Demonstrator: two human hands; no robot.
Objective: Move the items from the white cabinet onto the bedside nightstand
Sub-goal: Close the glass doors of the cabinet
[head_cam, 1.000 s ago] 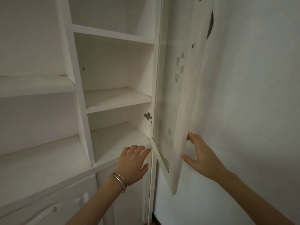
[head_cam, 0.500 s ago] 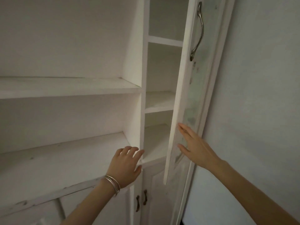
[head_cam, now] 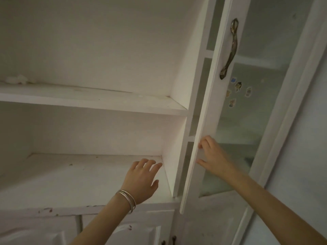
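Head cam, looking up into the white cabinet (head_cam: 99, 50), which fills most of the frame; painted wood, matte, flat boards with square edges. The lower shelf (head_cam: 70, 177) has dark specks on it and chipped paint along its near front edge; the upper shelf (head_cam: 88, 99) shows faint stains. At the far left of that upper shelf sits a small white lumpy thing (head_cam: 16, 79); too small and pale to say what it is, and it's the only item I can spot in there.

On the right is the cabinet door (head_cam: 208, 103), a white frame round a cloudy greenish glass pane (head_cam: 265, 50); it's nearly shut, with a thin gap showing the inner shelves. It has a curvy tarnished metal handle (head_cam: 230, 48), and a few little stickers (head_cam: 238, 85) below it that are too blurry to read. The lower doors (head_cam: 141, 232) are cut off at the bottom; the wall (head_cam: 300, 191) is at the far right.

The left hand (head_cam: 141, 181) reaches in over the lower shelf, palm down, fingers straight and slightly spread, tips near the upright divider; can't tell if it touches the board; thin silver bangles (head_cam: 128, 200) on the wrist. The right hand (head_cam: 212, 156) is on the door's left edge, fingers bent and bunched against it, thumb stretched out below and touching it too; it's motion-blurred, so I can't tell whether the fingers hook round the edge.
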